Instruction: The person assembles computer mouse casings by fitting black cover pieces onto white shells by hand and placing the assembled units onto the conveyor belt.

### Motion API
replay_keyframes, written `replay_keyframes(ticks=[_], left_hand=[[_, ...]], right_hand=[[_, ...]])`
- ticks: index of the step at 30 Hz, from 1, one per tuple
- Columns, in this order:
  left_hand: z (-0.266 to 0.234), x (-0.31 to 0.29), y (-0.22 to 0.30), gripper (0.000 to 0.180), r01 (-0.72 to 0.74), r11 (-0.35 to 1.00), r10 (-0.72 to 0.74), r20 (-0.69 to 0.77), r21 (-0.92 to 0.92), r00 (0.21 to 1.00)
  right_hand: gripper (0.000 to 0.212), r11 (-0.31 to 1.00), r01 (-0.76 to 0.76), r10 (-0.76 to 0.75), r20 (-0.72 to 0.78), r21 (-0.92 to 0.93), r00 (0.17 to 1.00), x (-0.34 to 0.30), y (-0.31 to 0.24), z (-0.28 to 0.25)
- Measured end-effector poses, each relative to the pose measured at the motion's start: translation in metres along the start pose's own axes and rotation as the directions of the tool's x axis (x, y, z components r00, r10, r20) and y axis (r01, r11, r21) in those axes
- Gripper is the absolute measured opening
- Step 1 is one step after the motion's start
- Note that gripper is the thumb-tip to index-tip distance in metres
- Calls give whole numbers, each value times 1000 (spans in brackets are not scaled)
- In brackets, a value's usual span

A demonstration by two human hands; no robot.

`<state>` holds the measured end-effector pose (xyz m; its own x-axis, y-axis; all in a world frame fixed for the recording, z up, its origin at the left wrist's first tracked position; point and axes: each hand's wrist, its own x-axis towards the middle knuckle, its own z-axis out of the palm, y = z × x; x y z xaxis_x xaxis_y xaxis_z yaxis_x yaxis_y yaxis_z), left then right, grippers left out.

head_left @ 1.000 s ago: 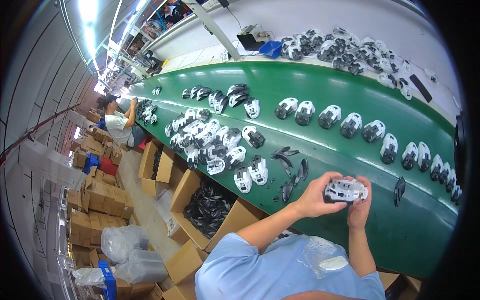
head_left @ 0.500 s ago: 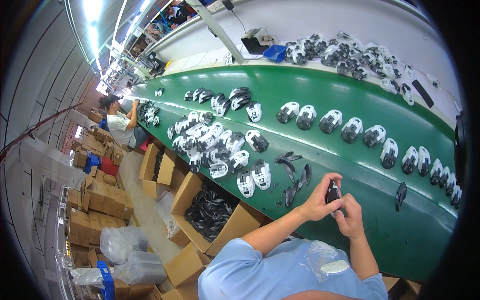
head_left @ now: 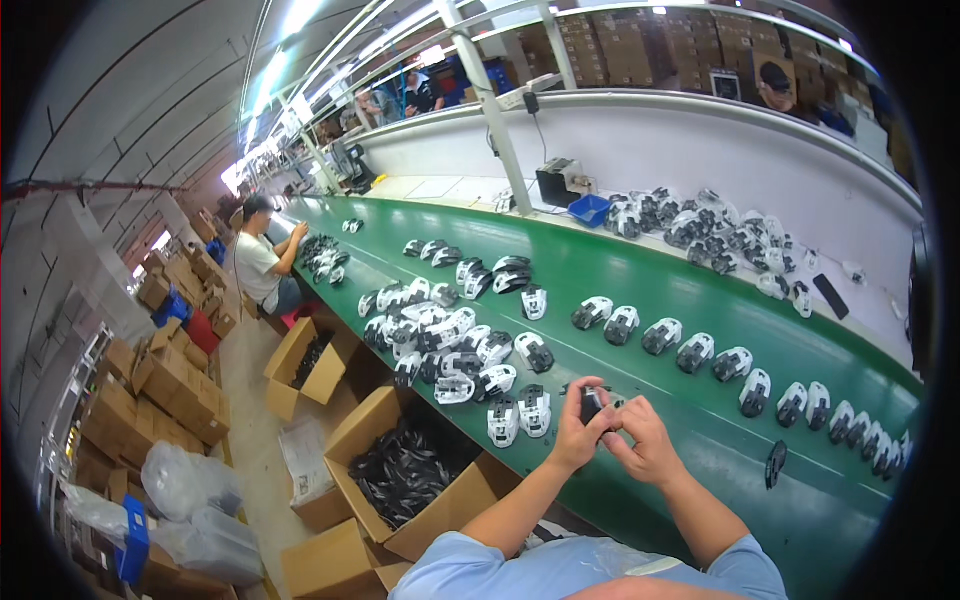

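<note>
A small, dark, rounded plastic piece with a glossy surface (head_left: 591, 404) was held up in the left hand (head_left: 572, 437), raised off the green bench (head_left: 720, 430). Its dark face showed between that hand's thumb and fingers. The fingertips of the right hand (head_left: 643, 440) were at its right side. Fingers covered much of it, so its full outline and exact tilt could not be made out.

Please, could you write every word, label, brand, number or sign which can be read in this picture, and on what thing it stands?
No text can be read here.
Stacked brown cartons: any print is too small and blurred.
Pale sheet beside the open carton: dark marks, too blurred to read.
Black-and-white plastic shells: no readable marking.
Dark piece in the hands: no readable marking.
</note>
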<state>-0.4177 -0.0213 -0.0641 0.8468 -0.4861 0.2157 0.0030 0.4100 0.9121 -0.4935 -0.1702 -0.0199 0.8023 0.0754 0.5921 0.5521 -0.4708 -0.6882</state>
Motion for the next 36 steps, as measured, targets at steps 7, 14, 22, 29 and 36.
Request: replay_keyframes(ticks=[7,14,22,29,36], left_hand=[[3,-34,3,57,-306,926,282,-132,-224,950],[-7,-31,-1,56,-188,946,170,-90,-263,981],[4,-28,1,55,-157,972,145,-83,-172,986],[23,-14,-6,83,-10,998,18,134,-60,991],[43,37,12,82,255,967,-256,124,27,959]], right_hand=[[20,981,183,-187,70,57,980,-20,2,24],[23,942,334,-325,350,37,878,8,8,4],[28,903,426,-416,340,50,843,8,17,3],[16,983,20,-26,29,184,999,-45,29,-6],[26,985,-154,162,124,-74,979,-35,27,-58]])
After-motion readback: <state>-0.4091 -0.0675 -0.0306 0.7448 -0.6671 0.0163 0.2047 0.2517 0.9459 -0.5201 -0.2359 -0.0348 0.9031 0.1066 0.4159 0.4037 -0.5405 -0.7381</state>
